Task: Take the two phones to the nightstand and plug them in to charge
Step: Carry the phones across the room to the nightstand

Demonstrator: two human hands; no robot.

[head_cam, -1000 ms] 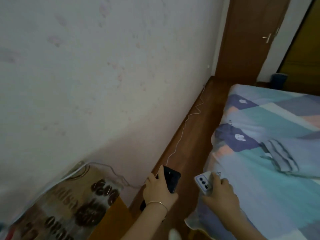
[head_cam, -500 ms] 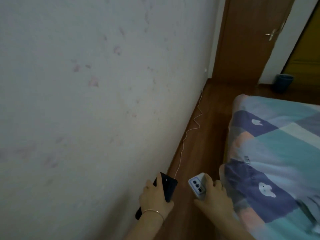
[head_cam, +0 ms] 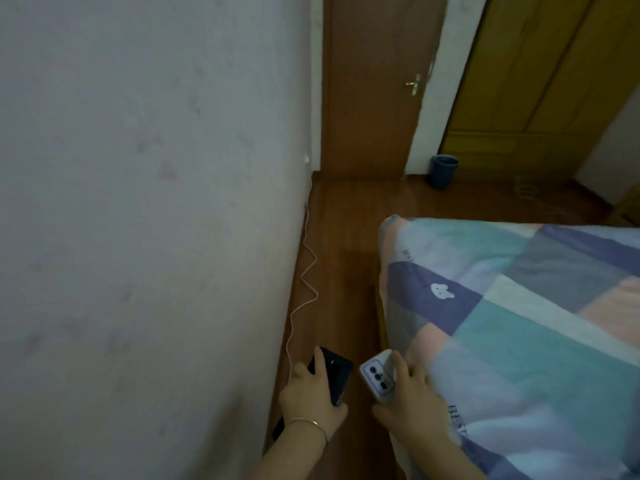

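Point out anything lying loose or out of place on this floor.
A white cable snakes in loose kinks along the floor by the wall, in the narrow gap beside the bed. It could snag a foot. Nothing else stands out.

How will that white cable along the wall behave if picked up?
Probably floppy: the cable lies in loose wiggles on the floor. Likely light, being thin. It may drag or snag, since it seems to run up to a wall plug.

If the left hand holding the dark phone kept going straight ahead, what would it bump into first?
Probably nothing soon: the left hand with the dark phone points along bare floor beside the wall; the brown door stands far ahead, though depth is unclear.
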